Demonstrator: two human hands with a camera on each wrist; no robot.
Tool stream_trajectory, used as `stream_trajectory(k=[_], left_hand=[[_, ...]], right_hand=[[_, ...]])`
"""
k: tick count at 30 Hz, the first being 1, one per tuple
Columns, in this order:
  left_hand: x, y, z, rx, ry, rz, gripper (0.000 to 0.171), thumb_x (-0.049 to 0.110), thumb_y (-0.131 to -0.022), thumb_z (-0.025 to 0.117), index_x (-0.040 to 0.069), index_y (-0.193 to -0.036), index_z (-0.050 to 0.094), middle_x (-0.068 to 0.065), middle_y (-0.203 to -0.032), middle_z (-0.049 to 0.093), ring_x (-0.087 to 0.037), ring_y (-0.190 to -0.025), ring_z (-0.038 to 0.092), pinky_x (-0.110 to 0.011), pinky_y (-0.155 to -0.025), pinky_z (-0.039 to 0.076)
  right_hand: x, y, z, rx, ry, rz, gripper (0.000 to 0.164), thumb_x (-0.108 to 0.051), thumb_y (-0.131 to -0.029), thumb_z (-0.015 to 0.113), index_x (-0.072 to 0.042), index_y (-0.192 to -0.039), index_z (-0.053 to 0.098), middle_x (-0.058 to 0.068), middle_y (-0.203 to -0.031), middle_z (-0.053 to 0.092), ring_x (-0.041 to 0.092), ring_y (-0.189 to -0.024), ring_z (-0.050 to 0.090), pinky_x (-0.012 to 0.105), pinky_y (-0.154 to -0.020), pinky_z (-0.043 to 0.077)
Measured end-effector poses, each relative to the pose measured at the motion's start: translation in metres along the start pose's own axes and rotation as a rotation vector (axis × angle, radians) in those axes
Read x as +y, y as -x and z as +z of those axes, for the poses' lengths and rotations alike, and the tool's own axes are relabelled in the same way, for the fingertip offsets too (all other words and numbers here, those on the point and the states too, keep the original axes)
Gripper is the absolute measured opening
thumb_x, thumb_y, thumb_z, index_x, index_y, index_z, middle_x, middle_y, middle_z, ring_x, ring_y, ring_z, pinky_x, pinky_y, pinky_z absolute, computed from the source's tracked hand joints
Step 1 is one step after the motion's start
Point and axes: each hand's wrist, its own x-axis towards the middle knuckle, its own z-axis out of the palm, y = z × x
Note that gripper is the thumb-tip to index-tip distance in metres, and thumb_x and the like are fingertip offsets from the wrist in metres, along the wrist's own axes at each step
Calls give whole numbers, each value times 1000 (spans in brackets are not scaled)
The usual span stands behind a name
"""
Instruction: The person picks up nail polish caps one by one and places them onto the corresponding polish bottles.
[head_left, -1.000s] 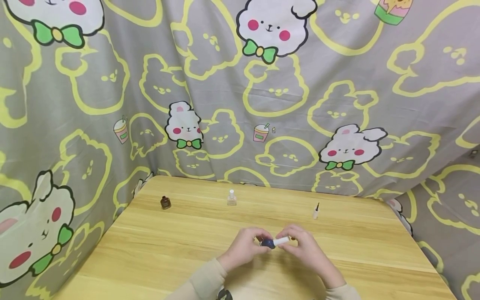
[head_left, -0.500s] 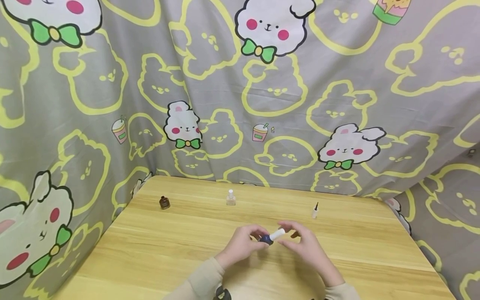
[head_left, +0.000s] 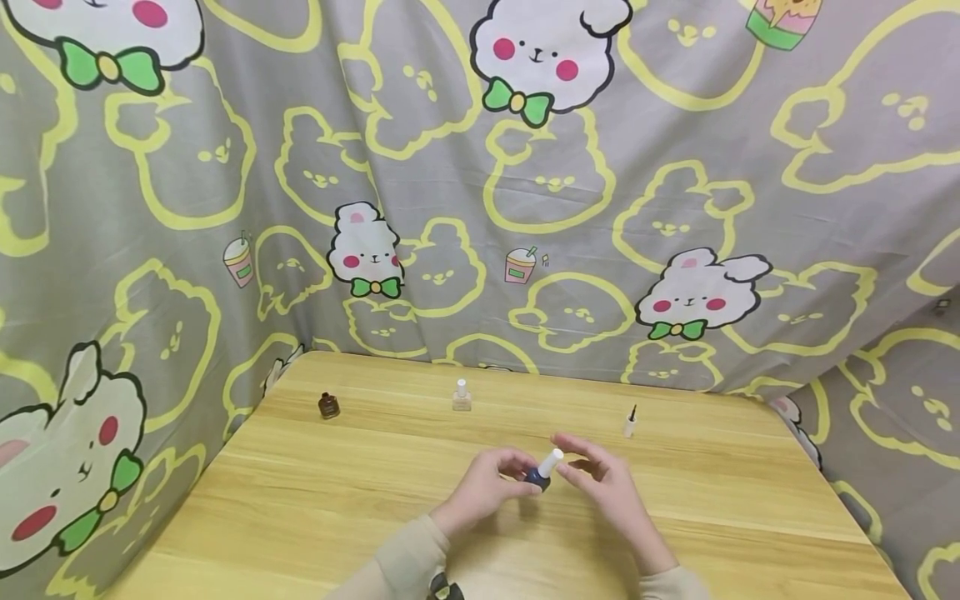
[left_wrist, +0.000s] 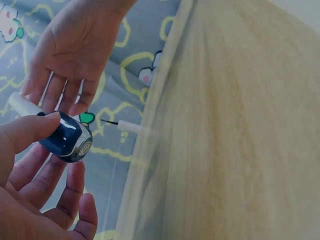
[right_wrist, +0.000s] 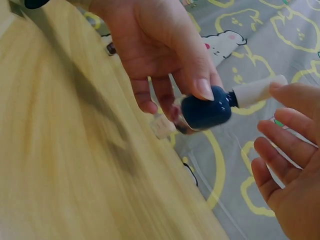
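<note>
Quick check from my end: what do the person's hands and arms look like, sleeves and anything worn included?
The left hand and right hand wear no gloves. The left sleeve and right sleeve are plain, pale beige and long, ending near the wrists. A small black object shows beside the left sleeve; too little is visible to identify it.

Lettering check: none legible

Found no readable text, brand or number. Noted a round mark [left_wrist: 86, 148] on the blue bottle [left_wrist: 66, 134]; too blurred to decipher. Examined the brown bottle [head_left: 328, 407] and the clear bottle [head_left: 462, 402]; could not make out wording at such small size. Logged a green patch [head_left: 517, 271] on a cup [head_left: 519, 263] printed on the curtain [head_left: 450, 179], without readable letters.
</note>
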Motion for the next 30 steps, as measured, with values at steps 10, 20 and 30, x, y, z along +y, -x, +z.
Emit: stream_trajectory(k=[10, 20, 30], left_hand=[[-6, -1, 3, -2, -31, -6, 25, 16, -77, 81, 10, -101, 72, -3, -96, 73, -6, -83, 61, -25, -81, 49], [-3, 1, 7, 40, -61, 30, 24, 15, -76, 82, 11, -98, 74, -4, -93, 75, -2, -76, 62, -19, -71, 51], [4, 6, 10, 69, -95, 67, 24, 18, -75, 83, 14, -97, 75, 0, -92, 75, 0, -75, 61, -19, -69, 49]], right_hand=[[-8, 3, 11, -26, 10, 110, 30, -9, -94, 62, 0, -123, 63, 17, -114, 71, 2, -100, 65, 22, -87, 50], [-10, 3, 15, 102, 25, 209, 20, -9, -88, 69, 0, -106, 69, 16, -102, 75, 0, -89, 68, 19, -82, 52], [-8, 2, 24, 303, 25, 204, 14, -2, -78, 78, -6, -79, 64, -7, -78, 70, 5, -70, 55, 22, -67, 45]])
